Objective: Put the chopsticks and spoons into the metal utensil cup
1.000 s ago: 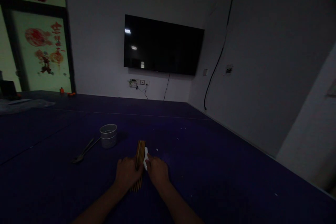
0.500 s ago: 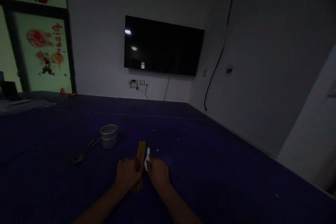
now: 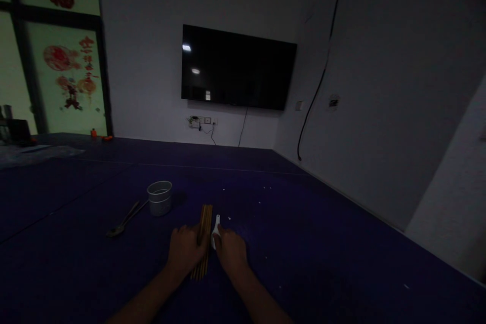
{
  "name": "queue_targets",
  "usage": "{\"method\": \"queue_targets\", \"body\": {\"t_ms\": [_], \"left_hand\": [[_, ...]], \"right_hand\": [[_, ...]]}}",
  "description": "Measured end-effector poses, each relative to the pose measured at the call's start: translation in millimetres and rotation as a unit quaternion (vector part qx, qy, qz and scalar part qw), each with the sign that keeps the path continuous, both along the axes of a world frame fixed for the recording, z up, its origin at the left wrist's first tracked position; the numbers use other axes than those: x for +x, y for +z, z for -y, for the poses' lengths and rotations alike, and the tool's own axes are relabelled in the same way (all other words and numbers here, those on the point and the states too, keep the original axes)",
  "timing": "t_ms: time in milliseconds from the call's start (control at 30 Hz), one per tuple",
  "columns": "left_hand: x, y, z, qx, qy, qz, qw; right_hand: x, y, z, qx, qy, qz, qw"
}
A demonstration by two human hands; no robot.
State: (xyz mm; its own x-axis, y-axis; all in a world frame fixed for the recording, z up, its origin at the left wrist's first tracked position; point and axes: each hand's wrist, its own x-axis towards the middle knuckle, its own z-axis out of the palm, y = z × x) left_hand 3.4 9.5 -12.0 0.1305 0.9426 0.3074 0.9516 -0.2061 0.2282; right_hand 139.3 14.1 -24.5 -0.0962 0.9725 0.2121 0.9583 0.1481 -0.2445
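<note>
Nearest, two bare forearms reach forward over a dark purple surface. The left hand is wrapped around a bundle of chopsticks, thumb across the top; their far ends stick out beyond the fingers and their near ends fan slightly below the palm. Just beside it, the right hand grips a white spoon between thumb and fingers, its holed handle pointing away from the person. Spoon and bundle lie side by side, a narrow gap between them.

Beyond the left hand, to its left, two metal utensils lie with their heads together, at least one a spoon. One handle runs up to a metal cup; whether they touch is unclear. The cup stands upright, open at the top, a raised band around its side. Part of its inner wall shows, but the bottom is hidden. Small white scraps dot the surface.

Far left lie crumpled clear plastic and small orange objects, before a door with red decorations. A dark television hangs on the back wall above sockets.
</note>
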Motion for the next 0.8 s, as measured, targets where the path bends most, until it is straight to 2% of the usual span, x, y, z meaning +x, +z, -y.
{"method": "queue_targets", "body": {"t_ms": [100,167,300,433,533,667,800], "left_hand": [[-11,5.8,-2,0.088,0.017,0.027,0.996],[-25,12.0,-5,0.133,0.054,0.028,0.989],[-67,27.9,-13,0.179,0.213,0.015,0.96],[-111,36.6,-19,0.194,0.371,0.026,0.908],[-134,32.9,-22,0.133,0.415,-0.011,0.9],[-149,24.8,-26,-0.015,0.404,-0.017,0.914],[-156,21.3,-32,-0.06,0.393,0.008,0.918]], "right_hand": [[1,-0.3,0,0.002,0.002,-0.002,1.0],[2,0.5,0,0.006,0.0,-0.005,1.0],[3,3.6,2,0.013,-0.003,-0.008,1.0],[4,6.1,4,0.022,-0.003,-0.009,1.0],[4,7.2,6,0.021,-0.004,-0.011,1.0],[5,8.1,6,0.016,0.003,-0.018,1.0],[5,7.8,7,0.021,0.0,-0.02,1.0]]}}
